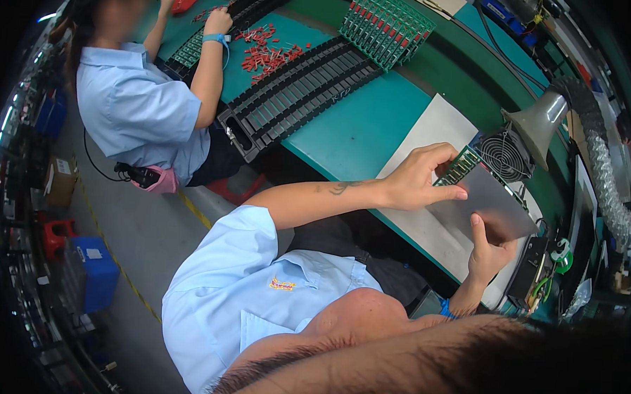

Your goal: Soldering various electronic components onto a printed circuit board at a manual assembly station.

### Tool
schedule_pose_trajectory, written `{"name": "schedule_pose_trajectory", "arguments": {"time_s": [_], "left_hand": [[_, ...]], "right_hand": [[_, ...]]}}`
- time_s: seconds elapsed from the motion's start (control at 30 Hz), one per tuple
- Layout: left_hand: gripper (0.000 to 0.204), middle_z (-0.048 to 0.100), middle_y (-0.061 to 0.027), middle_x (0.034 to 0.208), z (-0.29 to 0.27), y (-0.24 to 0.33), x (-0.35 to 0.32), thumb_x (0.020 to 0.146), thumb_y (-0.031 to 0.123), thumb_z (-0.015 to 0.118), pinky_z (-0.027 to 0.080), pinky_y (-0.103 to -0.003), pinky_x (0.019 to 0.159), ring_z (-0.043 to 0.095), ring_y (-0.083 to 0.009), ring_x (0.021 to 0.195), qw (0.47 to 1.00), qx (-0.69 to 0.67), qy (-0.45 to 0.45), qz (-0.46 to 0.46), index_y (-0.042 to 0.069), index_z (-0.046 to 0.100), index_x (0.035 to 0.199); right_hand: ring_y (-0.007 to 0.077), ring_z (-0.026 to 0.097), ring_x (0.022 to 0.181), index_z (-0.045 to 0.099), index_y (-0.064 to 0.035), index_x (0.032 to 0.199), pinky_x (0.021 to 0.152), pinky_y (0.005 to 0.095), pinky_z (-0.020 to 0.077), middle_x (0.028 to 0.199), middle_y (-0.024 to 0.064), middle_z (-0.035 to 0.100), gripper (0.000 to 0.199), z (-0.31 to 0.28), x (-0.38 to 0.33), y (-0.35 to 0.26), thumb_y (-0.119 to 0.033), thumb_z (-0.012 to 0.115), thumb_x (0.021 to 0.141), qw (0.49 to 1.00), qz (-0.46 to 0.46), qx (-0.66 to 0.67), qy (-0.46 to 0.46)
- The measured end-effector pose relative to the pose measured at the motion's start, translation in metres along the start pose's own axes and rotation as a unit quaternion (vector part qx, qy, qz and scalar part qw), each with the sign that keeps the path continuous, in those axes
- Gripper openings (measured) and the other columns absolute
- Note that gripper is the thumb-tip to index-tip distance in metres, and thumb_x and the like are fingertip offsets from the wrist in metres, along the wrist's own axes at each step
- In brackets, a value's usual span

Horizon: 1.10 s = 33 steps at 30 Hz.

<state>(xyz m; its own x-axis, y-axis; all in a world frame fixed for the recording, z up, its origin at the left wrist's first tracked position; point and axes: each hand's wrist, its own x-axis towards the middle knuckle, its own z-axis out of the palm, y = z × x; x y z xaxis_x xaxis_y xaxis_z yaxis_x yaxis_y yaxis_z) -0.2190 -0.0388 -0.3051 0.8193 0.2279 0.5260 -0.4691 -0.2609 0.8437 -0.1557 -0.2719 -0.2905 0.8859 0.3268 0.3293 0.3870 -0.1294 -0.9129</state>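
Note:
Over the right part of the bench, I hold a flat grey metal-looking plate (495, 205) at a tilt between both hands. A green circuit board (460, 165) shows along its far left side; how the two are joined I cannot tell. My left hand (429, 179) is closed on the board and the plate's left end, thumb on the near face. Gripping the lower right edge, my right hand (490, 257) has its thumb up on the plate's face, and its other fingers are partly hidden behind it. A blue band (447, 308) circles my right wrist.
Behind the plate stand a black fan (504, 157) and a grey funnel-shaped hood (540, 126). Green boards (386, 27) stand upright in a row at the black rack's (299, 91) far end. Red parts (269, 54) lie beside a co-worker (144, 98) at left. Cutters (540, 290) lie at right.

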Motion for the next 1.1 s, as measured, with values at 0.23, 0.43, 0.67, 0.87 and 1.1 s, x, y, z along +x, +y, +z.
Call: {"name": "schedule_pose_trajectory", "arguments": {"time_s": [0.23,0.43,0.67,0.87,1.1], "left_hand": [[0.077,0.073,-0.0108,0.099,-0.006,-0.032,0.033,0.102,0.071,0.032,0.049,-0.038,0.093,0.064,-0.0247,0.093,0.968,-0.174,-0.161,-0.08,0.003,0.067,0.114],[0.087,0.076,-0.0126,0.114,-0.016,-0.031,0.039,0.104,0.071,0.018,0.043,-0.044,0.11,0.067,-0.0309,0.11,0.944,-0.035,-0.293,-0.145,0.003,0.069,0.121],[0.079,0.077,-0.0095,0.113,-0.019,-0.045,0.023,0.108,0.063,0.022,0.042,-0.045,0.111,0.068,-0.0303,0.108,0.943,0.102,-0.316,-0.034,0.003,0.07,0.121],[0.068,0.076,-0.0086,0.111,-0.017,-0.053,0.015,0.109,0.057,0.03,0.043,-0.045,0.109,0.069,-0.0295,0.104,0.938,0.148,-0.311,0.039,0.003,0.071,0.119],[0.061,0.076,-0.0089,0.109,-0.013,-0.054,0.014,0.107,0.055,0.039,0.043,-0.047,0.108,0.069,-0.0309,0.101,0.943,0.139,-0.297,0.045,0.004,0.07,0.12]], "right_hand": [[0.0211,0.066,0.081,0.069,-0.0019,0.098,0.075,0.031,0.0535,0.095,0.012,0.072,0.028,-0.015,-0.008,0.009,0.003,0.083,0.074,0.927,-0.329,-0.177,0.043],[0.0265,0.066,0.083,0.07,-0.0037,0.095,0.076,0.0364,0.0556,0.097,0.0124,0.072,0.03,-0.008,-0.02,0.015,0.002,0.083,0.068,0.884,-0.379,-0.274,-0.029],[0.0284,0.065,0.094,0.07,-0.0032,0.094,0.084,0.0382,0.055,0.108,0.0119,0.071,0.028,0.024,-0.061,0.013,-0.002,0.083,0.068,0.901,-0.221,-0.365,-0.074],[0.0285,0.061,0.104,0.072,-0.0029,0.099,0.09,0.0398,0.0529,0.117,0.0118,0.068,0.033,0.026,-0.077,0.007,-0.009,0.086,0.07,0.927,-0.178,-0.311,-0.115],[0.029,0.06,0.104,0.073,-0.003,0.107,0.091,0.0411,0.0517,0.12,0.0115,0.066,0.041,0.012,-0.078,0.018,-0.018,0.089,0.072,0.929,-0.205,-0.26,-0.163]]}}
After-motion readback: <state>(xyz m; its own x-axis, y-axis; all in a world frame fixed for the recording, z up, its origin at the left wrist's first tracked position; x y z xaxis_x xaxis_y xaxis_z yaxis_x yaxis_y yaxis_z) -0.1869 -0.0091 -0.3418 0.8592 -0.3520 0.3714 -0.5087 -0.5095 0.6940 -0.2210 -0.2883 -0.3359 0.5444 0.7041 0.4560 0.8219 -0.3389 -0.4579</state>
